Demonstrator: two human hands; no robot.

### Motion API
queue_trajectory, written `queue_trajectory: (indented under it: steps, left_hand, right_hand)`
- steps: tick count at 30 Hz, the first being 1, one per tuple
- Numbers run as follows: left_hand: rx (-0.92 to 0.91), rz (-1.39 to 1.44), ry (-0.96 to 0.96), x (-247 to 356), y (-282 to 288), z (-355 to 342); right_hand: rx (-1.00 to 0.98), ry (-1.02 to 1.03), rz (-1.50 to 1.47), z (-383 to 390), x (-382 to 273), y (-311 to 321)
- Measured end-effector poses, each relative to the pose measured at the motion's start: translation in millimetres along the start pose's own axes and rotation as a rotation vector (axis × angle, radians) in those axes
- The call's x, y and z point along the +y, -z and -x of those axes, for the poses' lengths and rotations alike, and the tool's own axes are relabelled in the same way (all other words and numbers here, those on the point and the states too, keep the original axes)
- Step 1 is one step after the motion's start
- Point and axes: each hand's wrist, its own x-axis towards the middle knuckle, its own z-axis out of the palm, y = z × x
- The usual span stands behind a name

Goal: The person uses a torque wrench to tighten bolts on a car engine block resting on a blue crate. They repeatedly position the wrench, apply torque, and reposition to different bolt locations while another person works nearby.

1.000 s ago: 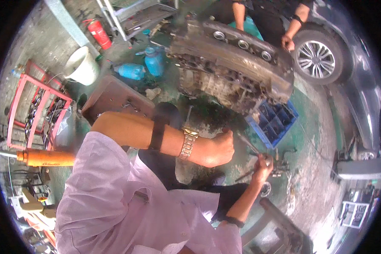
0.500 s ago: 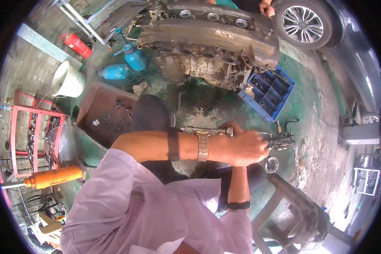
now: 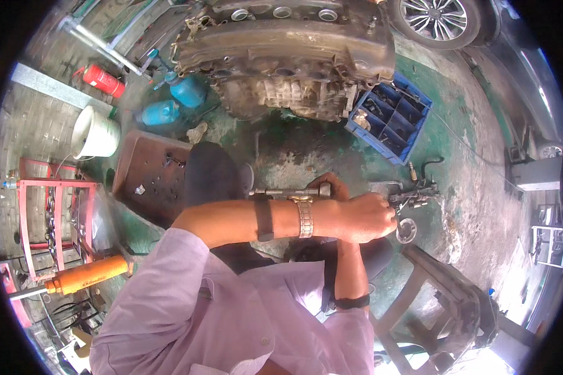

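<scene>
My left hand [image 3: 369, 217] reaches across to the right, over my right forearm, its fingers curled round something I cannot make out. Behind it, my right hand [image 3: 335, 184] is largely hidden, its fingers curled on a steel bar tool [image 3: 288, 192] with a thicker head, lying crosswise above my left forearm. To the right of my hands are small metal parts and tools [image 3: 419, 197] on the floor, with a metal ring [image 3: 406, 230] below them. Beyond my hands stands a large, grimy engine block [image 3: 281, 50].
Brown tray [image 3: 144, 175] with small parts at left, blue compartment box [image 3: 388, 119], two blue jugs [image 3: 187, 89], white bucket [image 3: 96, 131], red extinguisher [image 3: 102, 81], pink rack [image 3: 56, 219], orange cylinder [image 3: 87, 275], metal frame [image 3: 438, 300] lower right, car wheel [image 3: 435, 17] and grey car at right.
My left hand has moved right, over my right arm. The tool in my right hand has swung crosswise. The engine sits higher in the picture, and the other person has left view.
</scene>
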Motion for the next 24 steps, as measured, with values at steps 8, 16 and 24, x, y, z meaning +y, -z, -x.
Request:
queue_trajectory:
  steps: [8, 16, 24]
  left_hand:
    - [-0.164, 0.032, -0.021, 12.1, -3.0, -5.7]
    - [-0.161, 0.148, -0.053, 27.2, -13.5, 2.4]
    - [-0.158, 0.12, -0.161, 40.3, 4.1, 6.0]
  right_hand:
    - [-0.066, 0.063, -0.315, 7.1, -8.5, 6.5]
    - [-0.24, 0.201, -0.395, -3.3, 8.3, 11.8]
    - [-0.197, 0.021, -0.207, 7.0, -26.8, 24.6]
